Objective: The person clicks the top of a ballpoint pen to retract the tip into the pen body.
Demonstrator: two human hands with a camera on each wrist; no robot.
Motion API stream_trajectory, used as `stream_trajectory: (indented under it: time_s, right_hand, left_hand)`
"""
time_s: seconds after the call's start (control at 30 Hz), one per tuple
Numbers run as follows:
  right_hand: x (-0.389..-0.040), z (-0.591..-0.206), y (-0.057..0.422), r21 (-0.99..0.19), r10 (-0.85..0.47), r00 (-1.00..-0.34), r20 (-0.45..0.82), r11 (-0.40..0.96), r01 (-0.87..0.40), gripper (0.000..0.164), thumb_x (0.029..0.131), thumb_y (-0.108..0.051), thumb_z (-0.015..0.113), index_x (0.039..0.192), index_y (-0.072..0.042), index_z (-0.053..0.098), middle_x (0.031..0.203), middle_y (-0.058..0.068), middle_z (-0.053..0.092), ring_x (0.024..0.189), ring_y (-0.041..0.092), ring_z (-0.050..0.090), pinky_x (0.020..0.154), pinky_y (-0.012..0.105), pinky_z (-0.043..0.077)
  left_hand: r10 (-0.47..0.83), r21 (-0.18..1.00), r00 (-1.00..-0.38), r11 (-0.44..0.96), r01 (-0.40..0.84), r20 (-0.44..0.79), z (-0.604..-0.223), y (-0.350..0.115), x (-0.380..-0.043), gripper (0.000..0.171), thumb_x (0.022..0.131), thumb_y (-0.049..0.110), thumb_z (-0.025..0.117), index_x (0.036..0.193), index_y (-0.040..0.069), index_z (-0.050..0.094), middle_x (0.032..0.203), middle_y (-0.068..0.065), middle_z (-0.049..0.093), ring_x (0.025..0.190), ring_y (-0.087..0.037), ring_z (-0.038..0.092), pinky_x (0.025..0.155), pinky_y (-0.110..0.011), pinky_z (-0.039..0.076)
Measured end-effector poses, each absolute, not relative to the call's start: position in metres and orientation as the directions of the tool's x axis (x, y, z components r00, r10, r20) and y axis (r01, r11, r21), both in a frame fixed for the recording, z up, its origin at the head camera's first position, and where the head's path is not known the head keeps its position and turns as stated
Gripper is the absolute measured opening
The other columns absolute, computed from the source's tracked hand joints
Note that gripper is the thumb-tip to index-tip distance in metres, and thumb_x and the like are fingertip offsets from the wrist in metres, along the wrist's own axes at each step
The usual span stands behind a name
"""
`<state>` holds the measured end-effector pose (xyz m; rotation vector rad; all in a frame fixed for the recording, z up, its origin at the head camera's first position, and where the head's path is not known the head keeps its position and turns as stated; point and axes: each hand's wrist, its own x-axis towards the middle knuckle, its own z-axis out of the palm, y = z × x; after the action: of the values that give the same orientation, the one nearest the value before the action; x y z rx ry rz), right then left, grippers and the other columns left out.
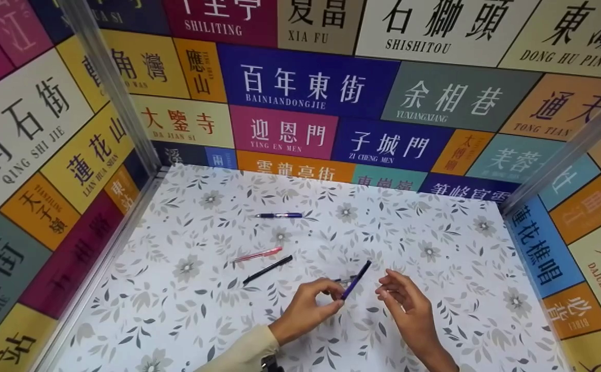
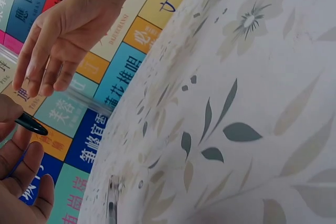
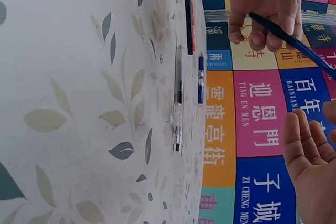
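Note:
My left hand (image 1: 308,307) pinches a dark blue pen (image 1: 357,279) between thumb and fingers, holding it tilted above the table. In the right wrist view the held pen (image 3: 294,40) shows a dark end and a blue barrel. My right hand (image 1: 409,310) is just to the right of the pen, its fingers loosely bent and holding nothing. Partly hidden behind the left hand, a clear pen (image 3: 177,108) lies on the table. Further left lie a black pen (image 1: 268,269) and a pink-red pen (image 1: 259,254).
A blue pen (image 1: 280,215) lies farther back on the table. The tabletop (image 1: 176,320) has a white cloth with grey leaves and flowers. Panels with coloured place-name signs (image 1: 305,82) surround it at the back and sides, with metal posts (image 1: 120,98) at the corners.

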<state>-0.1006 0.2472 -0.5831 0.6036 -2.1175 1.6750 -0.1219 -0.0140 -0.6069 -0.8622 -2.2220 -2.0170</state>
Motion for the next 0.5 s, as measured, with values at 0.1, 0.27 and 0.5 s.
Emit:
stream_trajectory:
  time_s: [0.1,0.27,0.5]
  right_hand:
    - [-0.101,-0.586,0.249,-0.811,-0.106,-0.835,0.54,0.199,-0.55,0.053,0.095,0.025,0.067,0.145,0.009,0.061,0.117,0.027,0.068,0.1,0.026,0.076,0.084,0.028,0.063]
    - [-0.1,-0.588,0.254,-0.82,-0.104,-0.844,0.527,0.2,-0.537,0.053,0.095,0.024,0.068,0.145,0.008,0.061,0.119,0.029,0.067,0.1,0.03,0.076,0.085,0.027,0.063]
    - [-0.097,-0.59,0.258,-0.841,-0.089,-0.868,0.488,0.218,-0.496,0.05,0.097,0.02,0.069,0.144,0.004,0.064,0.12,0.022,0.068,0.101,0.026,0.075,0.085,0.029,0.063]
  left_hand:
    - [0.362,0.907,-0.849,0.025,0.42,0.384,-0.61,-0.021,-0.122,0.016,0.097,0.003,0.083,0.111,0.011,0.08,0.103,-0.005,0.079,0.095,-0.025,0.073,0.091,-0.04,0.06]
    - [0.339,0.894,-0.851,0.058,0.444,0.401,-0.614,-0.033,-0.124,0.017,0.097,0.002,0.082,0.11,0.012,0.079,0.103,-0.005,0.078,0.095,-0.031,0.073,0.09,-0.042,0.059]
    - [0.288,0.873,-0.863,0.141,0.466,0.415,-0.621,-0.045,-0.128,0.022,0.092,-0.002,0.084,0.106,0.014,0.077,0.1,-0.001,0.076,0.094,-0.027,0.072,0.089,-0.044,0.059]
